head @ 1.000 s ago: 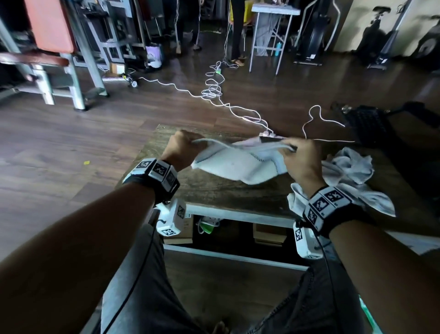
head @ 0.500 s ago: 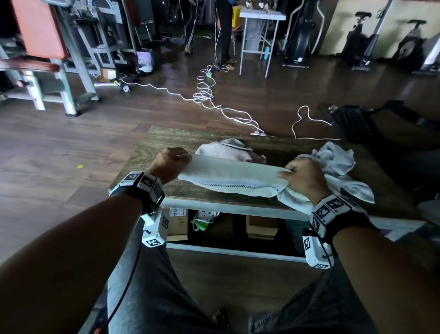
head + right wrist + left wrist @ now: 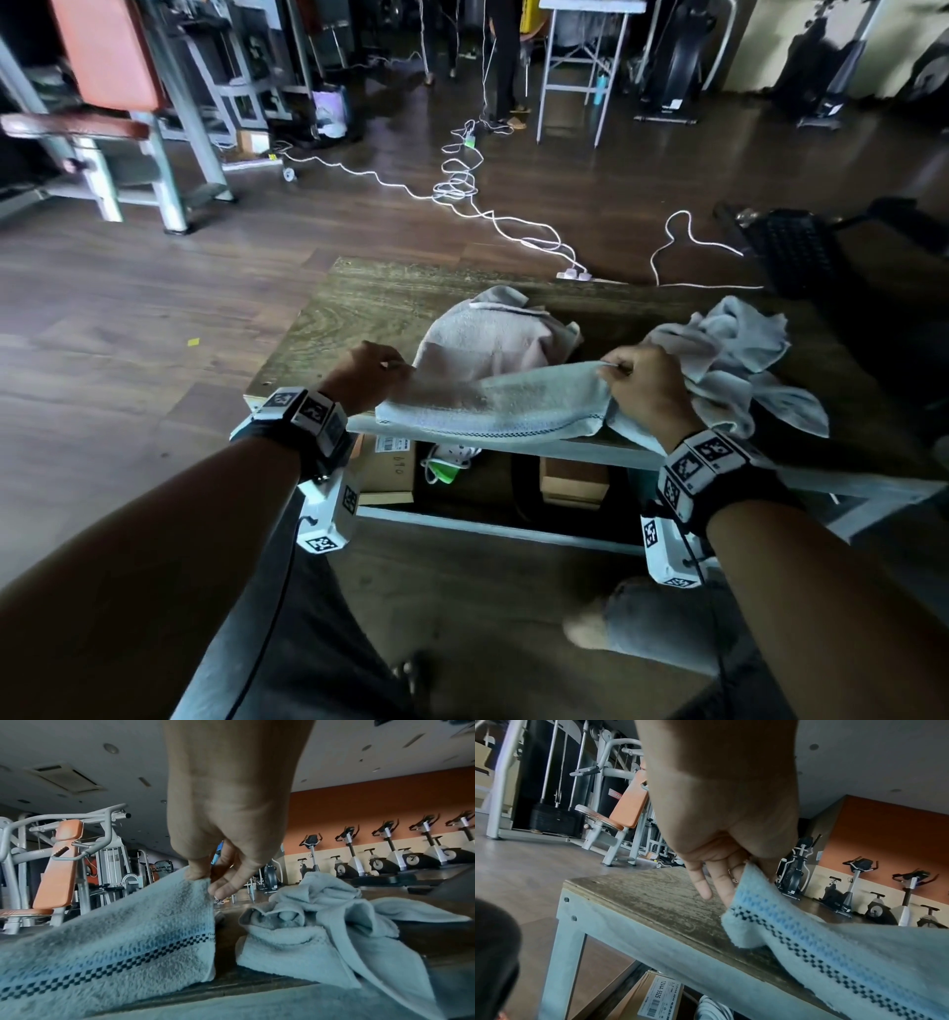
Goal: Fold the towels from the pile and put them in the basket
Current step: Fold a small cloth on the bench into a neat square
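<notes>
A pale blue towel [image 3: 493, 406] with a checked border stripe [image 3: 834, 953] is stretched across the near edge of the wooden table [image 3: 359, 308]. My left hand [image 3: 367, 372] pinches its left end [image 3: 746, 882]. My right hand [image 3: 637, 385] pinches its right corner [image 3: 197, 882] between thumb and fingers. A pinkish towel [image 3: 493, 334] lies behind it on the table. The crumpled pile of pale towels [image 3: 734, 354] sits at the right, beside my right hand [image 3: 213, 880]. No basket can be identified.
Cardboard boxes [image 3: 385, 462] and a green and white object [image 3: 447, 462] lie under the table. White cables [image 3: 462, 190] trail over the wooden floor beyond. A dark object [image 3: 791, 252] stands at the back right. Gym machines [image 3: 118, 103] stand at the left.
The towel, held up in the air a second ago, has been brought down and laid stretched along the table's near edge. Both hands moved down and apart while keeping hold of its ends.
</notes>
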{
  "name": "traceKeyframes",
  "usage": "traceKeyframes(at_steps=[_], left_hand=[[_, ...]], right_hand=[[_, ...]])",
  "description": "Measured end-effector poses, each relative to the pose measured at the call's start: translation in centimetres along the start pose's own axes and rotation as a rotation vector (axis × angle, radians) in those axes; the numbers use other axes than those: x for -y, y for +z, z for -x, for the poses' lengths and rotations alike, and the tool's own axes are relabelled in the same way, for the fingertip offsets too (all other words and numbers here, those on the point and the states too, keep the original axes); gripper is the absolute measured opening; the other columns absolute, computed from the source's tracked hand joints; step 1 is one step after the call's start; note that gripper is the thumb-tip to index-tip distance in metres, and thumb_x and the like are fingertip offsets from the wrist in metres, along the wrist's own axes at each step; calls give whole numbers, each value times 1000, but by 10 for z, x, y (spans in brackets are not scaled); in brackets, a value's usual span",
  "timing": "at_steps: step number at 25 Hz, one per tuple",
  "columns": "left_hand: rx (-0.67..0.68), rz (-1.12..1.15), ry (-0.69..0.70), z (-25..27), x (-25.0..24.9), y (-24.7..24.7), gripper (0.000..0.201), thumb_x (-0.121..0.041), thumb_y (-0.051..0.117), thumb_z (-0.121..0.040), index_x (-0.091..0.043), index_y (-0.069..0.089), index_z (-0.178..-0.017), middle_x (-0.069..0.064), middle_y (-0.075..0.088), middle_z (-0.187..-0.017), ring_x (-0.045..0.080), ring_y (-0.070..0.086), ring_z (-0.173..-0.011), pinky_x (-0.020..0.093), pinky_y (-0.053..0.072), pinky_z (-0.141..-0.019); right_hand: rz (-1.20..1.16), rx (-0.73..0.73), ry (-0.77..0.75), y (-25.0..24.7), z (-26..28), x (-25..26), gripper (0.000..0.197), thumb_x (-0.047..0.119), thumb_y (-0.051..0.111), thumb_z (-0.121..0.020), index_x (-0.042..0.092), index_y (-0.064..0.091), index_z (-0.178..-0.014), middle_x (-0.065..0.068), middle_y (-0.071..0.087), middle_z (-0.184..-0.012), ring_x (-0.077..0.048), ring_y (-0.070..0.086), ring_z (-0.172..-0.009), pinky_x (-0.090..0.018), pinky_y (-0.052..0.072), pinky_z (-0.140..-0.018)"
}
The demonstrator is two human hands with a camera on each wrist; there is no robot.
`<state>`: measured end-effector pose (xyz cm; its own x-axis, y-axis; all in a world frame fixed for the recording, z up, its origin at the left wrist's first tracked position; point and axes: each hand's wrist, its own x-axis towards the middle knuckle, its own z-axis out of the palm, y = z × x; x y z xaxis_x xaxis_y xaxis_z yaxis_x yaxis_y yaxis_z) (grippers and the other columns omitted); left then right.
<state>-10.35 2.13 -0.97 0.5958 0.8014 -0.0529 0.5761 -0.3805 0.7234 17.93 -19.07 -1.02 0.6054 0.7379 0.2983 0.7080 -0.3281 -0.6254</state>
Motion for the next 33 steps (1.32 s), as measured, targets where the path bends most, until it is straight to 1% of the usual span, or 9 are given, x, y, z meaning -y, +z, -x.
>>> traceKeyframes(at_steps=[6, 9, 11, 14, 17, 20, 24, 28, 33], left_hand=[[-49, -128, 51, -39, 1, 13, 13, -25, 68, -87, -22, 70, -75, 5, 68, -77, 17, 61, -66, 23, 45, -59], [27, -155, 56, -70, 3, 29, 9, -30, 73, -83, -27, 70, -75, 2, 62, -116, 16, 60, -94, 29, 49, -79], [151, -271, 34, -91, 7, 39, 12, -37, 73, -82, -37, 67, -71, 0, 42, -146, 19, 39, -134, 39, 36, -109], [345, -410, 54, -115, 7, 50, 18, -39, 69, -83, -39, 63, -67, -5, 16, -161, 28, 13, -147, 47, 21, -118], [361, -519, 79, -131, 4, 64, 12, -42, 62, -88, -42, 63, -76, -8, 27, -157, 20, 22, -144, 49, 22, -114], [277, -547, 139, -140, -7, 66, 21, -37, 62, -89, -22, 67, -102, 2, 64, -116, 22, 57, -111, 41, 40, -95], [202, -112, 117, -195, -37, 45, 29, -26, 65, -91, -15, 67, -64, -6, 64, -52, 6, 60, -48, 26, 48, -50], [-187, -197, 152, -271, -86, 4, 40, -49, 59, -76, -12, 73, -80, 11, 72, -80, 24, 66, -76, 32, 50, -70], [-446, -119, 157, -314, -102, -47, 30, -45, 55, -75, -27, 74, -90, 12, 71, -95, 31, 68, -91, 37, 55, -81]], right_hand=[[-91, 48, -52, 36, -26, -4, 4, 6, 73, -84, 3, 77, -84, -4, 73, -78, -16, 65, -72, -18, 47, -72], [-83, 146, -79, 55, -46, -6, 6, 9, 78, -81, 6, 79, -86, 2, 70, -82, -10, 64, -77, -7, 40, -69], [-60, 216, -73, 70, -63, -10, 9, 15, 82, -77, 11, 80, -85, 1, 73, -92, -12, 65, -88, -13, 42, -77], [-5, 256, -97, 93, -77, -16, 5, 14, 83, -76, 18, 81, -79, 4, 72, -109, -15, 61, -107, -18, 44, -88], [25, 322, -19, 116, -79, -19, 14, 13, 71, -85, 20, 78, -75, 2, 75, -90, -16, 68, -88, -30, 55, -80], [48, 386, -8, 121, -88, -14, 13, 15, 68, -85, 17, 76, -75, 6, 75, -77, -8, 69, -75, -36, 58, -74], [-81, 317, -46, 97, -160, -6, 6, 9, 75, -81, 11, 79, -77, -1, 75, -75, -6, 65, -65, -32, 56, -67], [-95, 27, -97, 60, -264, 11, 8, 1, 70, -83, 4, 78, -84, -6, 72, -81, -4, 62, -69, -19, 49, -68], [-42, -234, -78, 21, -316, 11, 14, 3, 64, -85, 4, 77, -89, -11, 73, -88, -10, 62, -76, -6, 37, -59]])
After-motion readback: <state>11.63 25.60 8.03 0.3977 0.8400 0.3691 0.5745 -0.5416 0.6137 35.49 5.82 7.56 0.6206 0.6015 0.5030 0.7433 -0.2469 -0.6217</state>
